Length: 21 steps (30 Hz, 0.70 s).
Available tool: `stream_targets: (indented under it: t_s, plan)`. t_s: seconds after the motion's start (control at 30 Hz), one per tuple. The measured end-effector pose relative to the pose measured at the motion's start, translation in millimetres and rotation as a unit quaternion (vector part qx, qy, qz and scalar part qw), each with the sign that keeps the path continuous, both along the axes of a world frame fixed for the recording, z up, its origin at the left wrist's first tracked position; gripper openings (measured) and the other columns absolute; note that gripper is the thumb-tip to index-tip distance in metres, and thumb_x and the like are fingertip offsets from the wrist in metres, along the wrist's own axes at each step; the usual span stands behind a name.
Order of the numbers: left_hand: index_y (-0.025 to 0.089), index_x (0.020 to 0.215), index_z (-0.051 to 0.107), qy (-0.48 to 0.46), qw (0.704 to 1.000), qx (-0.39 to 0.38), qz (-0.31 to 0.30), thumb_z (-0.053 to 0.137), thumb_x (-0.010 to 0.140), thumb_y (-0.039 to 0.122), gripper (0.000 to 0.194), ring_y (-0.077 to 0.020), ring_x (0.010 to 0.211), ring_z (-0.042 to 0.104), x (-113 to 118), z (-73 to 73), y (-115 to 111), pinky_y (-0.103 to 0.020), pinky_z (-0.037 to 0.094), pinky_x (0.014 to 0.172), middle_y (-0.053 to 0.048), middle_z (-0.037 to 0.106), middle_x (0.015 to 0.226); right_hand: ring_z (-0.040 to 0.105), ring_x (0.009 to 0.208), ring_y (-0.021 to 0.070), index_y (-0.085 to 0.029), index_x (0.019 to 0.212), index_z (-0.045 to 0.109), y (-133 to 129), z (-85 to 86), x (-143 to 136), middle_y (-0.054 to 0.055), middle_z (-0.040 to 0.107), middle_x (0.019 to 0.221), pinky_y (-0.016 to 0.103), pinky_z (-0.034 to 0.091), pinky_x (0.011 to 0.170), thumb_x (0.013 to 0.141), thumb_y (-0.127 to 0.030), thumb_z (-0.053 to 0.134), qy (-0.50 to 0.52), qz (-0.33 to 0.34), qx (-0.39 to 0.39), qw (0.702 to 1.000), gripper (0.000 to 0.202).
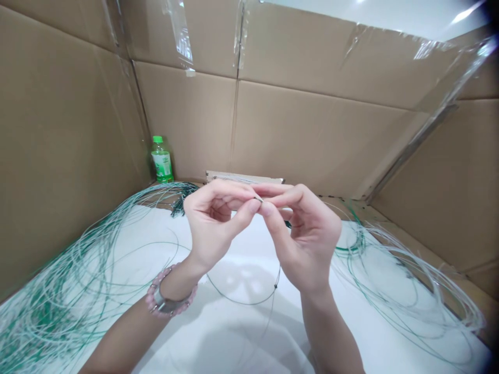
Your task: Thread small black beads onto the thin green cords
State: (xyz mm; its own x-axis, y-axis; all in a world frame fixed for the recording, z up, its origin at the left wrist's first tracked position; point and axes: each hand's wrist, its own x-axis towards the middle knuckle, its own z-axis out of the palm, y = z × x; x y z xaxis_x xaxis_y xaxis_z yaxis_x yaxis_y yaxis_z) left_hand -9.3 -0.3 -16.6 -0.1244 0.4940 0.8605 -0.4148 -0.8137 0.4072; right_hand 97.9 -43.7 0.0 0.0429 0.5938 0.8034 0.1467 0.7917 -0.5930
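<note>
My left hand (218,221) and my right hand (306,234) meet in the middle, raised above the white tabletop (249,249). Thumb and fingers of both are pinched together, tip to tip, on a small dark piece of a thin cord (245,303). Only a sliver of that piece shows between the fingertips. Below, the dark cord hangs in a curved loop, with a small black knot or bead (275,286) on its right side. A pink beaded bracelet (170,292) circles my left wrist.
Tangled green and white cords (78,275) cover the left side; more loose cords (390,280) coil at the right. A green bottle (161,160) stands in the back left corner. Behind my hands lies a pale flat stack (244,177). Cardboard walls (312,130) enclose the table.
</note>
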Motion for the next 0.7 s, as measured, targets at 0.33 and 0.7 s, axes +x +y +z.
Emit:
stream_targets:
  t_s: [0.33,0.7]
  plan:
    - [0.018,0.075,0.064,-0.002,1.000,-0.003,0.025,0.066,0.072,0.010,0.009,-0.0065,0.065,0.063,0.8,0.8,-0.7,-0.016,0.055,0.060,0.002,0.065,0.069,0.065,0.091,0.0129,-0.019,0.078,0.057,-1.5,0.2,-1.0,0.001,0.067,0.089,0.022,0.056,0.067,0.080,-0.010,0.059,-0.028,-0.008,0.001,1.000,0.010]
    - [0.023,0.079,0.068,0.017,0.995,-0.060,-0.072,0.067,0.075,0.014,0.010,-0.0063,0.065,0.065,0.4,0.3,3.0,-0.013,0.055,0.059,0.003,0.070,0.074,0.064,0.096,0.0146,-0.020,0.082,0.055,-0.6,1.8,1.5,0.002,0.067,0.095,0.023,0.057,0.065,0.084,-0.013,0.055,-0.019,-0.028,0.001,0.999,0.007]
